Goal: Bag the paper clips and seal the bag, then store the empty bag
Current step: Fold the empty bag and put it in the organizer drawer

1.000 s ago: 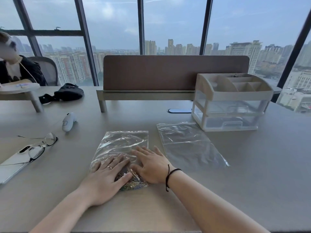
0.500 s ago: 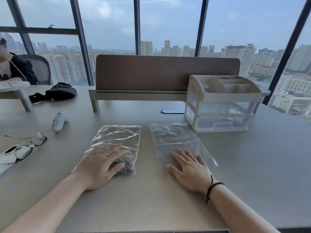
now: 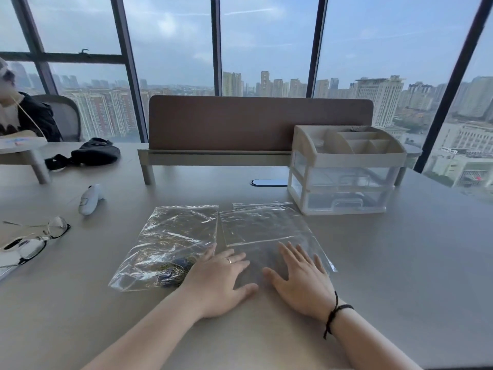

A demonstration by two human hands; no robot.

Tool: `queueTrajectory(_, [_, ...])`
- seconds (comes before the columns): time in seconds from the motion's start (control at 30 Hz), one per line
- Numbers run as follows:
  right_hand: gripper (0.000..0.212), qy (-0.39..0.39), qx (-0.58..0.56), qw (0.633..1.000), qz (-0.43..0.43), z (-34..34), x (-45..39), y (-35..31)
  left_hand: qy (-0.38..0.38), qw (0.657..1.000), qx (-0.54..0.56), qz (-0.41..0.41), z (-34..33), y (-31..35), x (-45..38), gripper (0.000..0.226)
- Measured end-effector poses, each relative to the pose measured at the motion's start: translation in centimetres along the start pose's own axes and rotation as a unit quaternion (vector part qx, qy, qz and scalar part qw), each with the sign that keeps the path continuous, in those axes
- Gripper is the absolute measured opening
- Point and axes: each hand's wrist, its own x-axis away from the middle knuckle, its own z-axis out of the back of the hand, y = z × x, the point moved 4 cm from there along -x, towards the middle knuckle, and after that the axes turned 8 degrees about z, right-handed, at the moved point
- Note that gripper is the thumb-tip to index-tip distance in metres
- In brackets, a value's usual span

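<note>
A clear plastic bag with paper clips lies flat on the table, the clips bunched in its near end. Right beside it lies an empty clear bag. My left hand rests flat with straight fingers on the near left corner of the empty bag, its outer edge at the clip bag's corner. My right hand lies flat on the near part of the empty bag, fingers spread. Neither hand grips anything.
A white desk organiser with clear drawers stands at the back right. A brown divider panel runs along the back. Glasses, a white controller and a black pouch lie at the left; a person sits at the far left.
My left hand has moved off the clip bag onto the empty bag beside my right hand. The empty bag now lies closer to the clip bag.
</note>
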Motion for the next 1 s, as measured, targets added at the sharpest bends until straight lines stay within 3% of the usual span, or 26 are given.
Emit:
queueTrajectory(0.13, [0.076,0.083,0.026,0.99,-0.111,1.7,-0.8,4.9,-0.022,0.999,0.017,0.022,-0.7,-0.3,-2.0,0.075])
queueTrajectory(0.27, [0.062,0.104,0.043,0.981,-0.161,2.4,-0.6,6.7,-0.007,0.998,0.056,0.021,-0.7,-0.6,-3.5,0.059])
queueTrajectory(0.53, [0.058,0.149,0.038,0.974,-0.167,2.4,-0.3,6.9,0.109,0.992,0.057,0.022,0.4,0.2,-3.4,0.046])
queueTrajectory(0.8, [0.051,0.172,-0.065,0.972,-0.146,2.6,-0.8,6.7,0.058,0.996,0.071,-0.012,0.3,0.9,-3.3,0.049])
queueTrajectory(1.0, [0.034,0.207,-0.221,0.948,-0.101,2.9,-1.3,6.2,0.092,0.994,0.047,0.025,0.0,1.8,-3.2,0.069])
